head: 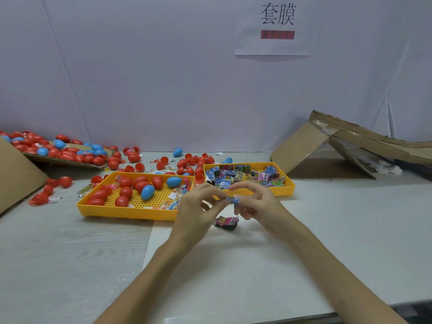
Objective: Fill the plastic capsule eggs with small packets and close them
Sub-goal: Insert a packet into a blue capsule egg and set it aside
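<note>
Up close: both forearms reach in over a white sheet (233,265) on the worktop (70,253). Left hand (196,206) and right hand (254,202) meet above it, fingers (205,190) of both pinching one small blue packet (233,199) between them. No egg in either hand.

Risks, as I judge them:
- The blue packet is held only by its edges. A slack pinch would drop it beside the pink packet (226,222) lying just below on the white sheet.
- If the blue packet goes in unfolded, the egg may not snap shut.
- Reaching for an egg means one hand lets go, and a sleeve-level sweep could nudge the near tray (126,212).

Hard to make out: whether the blue packet is being folded, torn or just turned, since the fingertips cover most of it. Its print is unreadable.

Further back: the near tray holds red and blue eggs (147,192) plus loose bits, possibly small toys. The right tray (285,190) holds the stock of packets (243,177). Behind both lie scattered eggs (187,163), some apparently open halves. At the left edge, a cardboard flap (67,152) with more eggs is cut off by the frame. The cardboard box (327,148) has a shadowed interior. A paper sign (277,26) hangs on the wall.
</note>
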Motion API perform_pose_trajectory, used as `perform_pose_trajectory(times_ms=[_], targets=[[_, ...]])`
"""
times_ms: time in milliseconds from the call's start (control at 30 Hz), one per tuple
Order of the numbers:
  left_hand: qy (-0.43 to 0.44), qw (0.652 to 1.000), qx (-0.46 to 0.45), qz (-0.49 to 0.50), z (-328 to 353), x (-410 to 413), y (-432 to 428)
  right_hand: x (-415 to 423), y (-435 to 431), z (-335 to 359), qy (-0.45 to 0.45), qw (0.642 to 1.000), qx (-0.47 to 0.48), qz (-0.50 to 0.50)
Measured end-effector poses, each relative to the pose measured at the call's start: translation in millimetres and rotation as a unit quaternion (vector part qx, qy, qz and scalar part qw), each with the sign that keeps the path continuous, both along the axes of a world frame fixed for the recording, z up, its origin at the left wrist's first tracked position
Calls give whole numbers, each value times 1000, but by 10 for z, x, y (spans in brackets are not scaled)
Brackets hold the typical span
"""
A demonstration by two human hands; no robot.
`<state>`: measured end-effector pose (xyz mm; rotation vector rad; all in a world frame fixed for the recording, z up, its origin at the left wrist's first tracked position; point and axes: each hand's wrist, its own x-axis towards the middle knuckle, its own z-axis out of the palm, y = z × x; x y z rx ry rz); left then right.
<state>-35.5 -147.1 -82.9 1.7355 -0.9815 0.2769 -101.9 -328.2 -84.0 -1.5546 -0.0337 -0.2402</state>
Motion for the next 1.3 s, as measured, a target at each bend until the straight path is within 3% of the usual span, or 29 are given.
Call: perform_pose_trajectory(times_ms=[167,400,567,1300], targets=[[108,994,-15,-2,4,49,-4,0,23,27,-13,999,43,-6],[159,986,-21,-33,-7,61,-3,-23,50,9,-37,998,-44,-23],[239,968,-43,-67,-1,68,3,-31,45,27,-33,999,-29,-23],[234,972,-26,-10,-58,101,-10,-28,39,22,-66,997,1,-50]])
